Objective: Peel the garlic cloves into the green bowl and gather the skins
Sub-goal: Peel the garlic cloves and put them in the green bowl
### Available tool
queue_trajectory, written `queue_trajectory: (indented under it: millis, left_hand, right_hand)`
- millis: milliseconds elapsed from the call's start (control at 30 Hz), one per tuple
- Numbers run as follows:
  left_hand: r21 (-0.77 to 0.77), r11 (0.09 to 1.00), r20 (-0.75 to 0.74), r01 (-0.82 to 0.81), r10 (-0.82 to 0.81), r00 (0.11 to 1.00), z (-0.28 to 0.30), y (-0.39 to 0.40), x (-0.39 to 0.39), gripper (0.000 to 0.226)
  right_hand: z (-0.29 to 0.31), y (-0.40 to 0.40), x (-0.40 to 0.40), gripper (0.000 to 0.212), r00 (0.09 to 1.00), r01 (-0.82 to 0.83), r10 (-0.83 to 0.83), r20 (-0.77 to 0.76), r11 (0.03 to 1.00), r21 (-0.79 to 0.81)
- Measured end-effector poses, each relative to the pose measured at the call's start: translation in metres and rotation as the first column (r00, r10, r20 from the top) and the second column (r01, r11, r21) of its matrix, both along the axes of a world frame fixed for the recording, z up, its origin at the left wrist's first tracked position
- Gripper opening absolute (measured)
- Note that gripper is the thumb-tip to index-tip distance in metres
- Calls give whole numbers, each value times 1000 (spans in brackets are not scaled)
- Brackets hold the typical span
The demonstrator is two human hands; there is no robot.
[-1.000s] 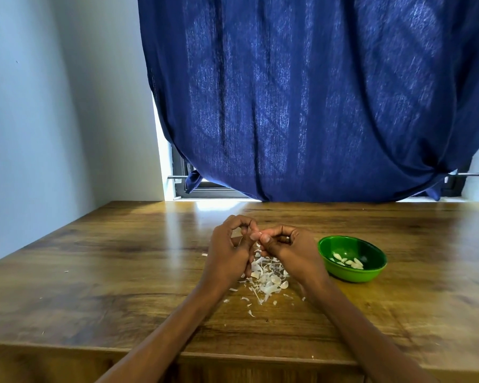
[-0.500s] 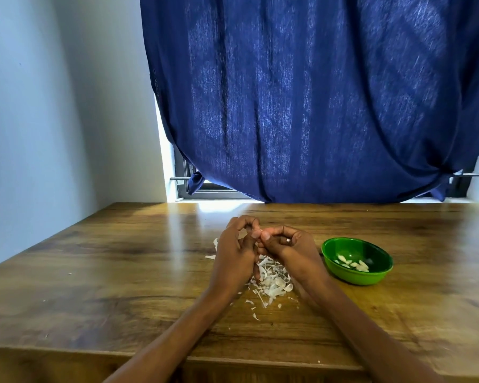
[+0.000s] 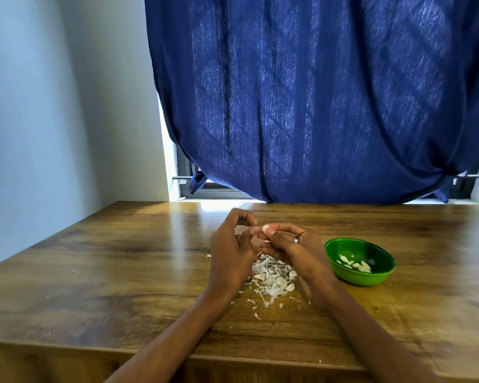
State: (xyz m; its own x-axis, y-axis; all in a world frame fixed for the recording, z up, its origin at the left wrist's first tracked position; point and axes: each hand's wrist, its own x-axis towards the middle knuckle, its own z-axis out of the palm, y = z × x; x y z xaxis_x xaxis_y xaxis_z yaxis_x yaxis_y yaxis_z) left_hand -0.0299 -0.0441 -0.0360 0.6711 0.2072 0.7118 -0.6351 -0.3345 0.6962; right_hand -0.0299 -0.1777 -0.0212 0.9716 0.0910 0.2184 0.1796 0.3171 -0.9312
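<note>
Left hand and right hand raised, fingertips pinching together.

Wood tabletop. Skins piled mid-table, nearer the front edge, loose flakes scattered around. Green bowl just right of the pile, holding peeled cloves. A few specks toward the left edge.

Green bowl, white skins, navy curtain, brown wood-grain table.
</note>
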Motion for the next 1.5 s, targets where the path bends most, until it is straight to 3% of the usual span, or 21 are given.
queue_trajectory:
  millis: [333, 700, 1067, 1367, 1500]
  left_hand:
    - [78, 997, -52, -11, 16, 999, -1, 0, -7, 14]
    - [-73, 986, -202, 149, -161, 966, 2, 3, -3, 11]
    - [-8, 973, -192, 230, -227, 955, 0, 7, -1, 5]
    - [6, 975, -173, 222, -217, 961, -1, 5, -2, 5]
    - [28, 966, -186, 255, -246, 951, -1, 4, -5, 6]
  right_hand:
    - [-6, -5, 6, 16, 995, 104, -103, 15, 990, -95]
    - [-8, -7, 6, 11, 966, 204, -146, 211, 937, -284]
    - [-7, -2, 1, 14, 959, 183, -93, 268, 925, -332]
    - [-8, -1, 5, 2, 961, 162, -77, 265, 935, -315]
    - [-9, 0, 5, 10, 960, 164, -82, 266, 939, -303]
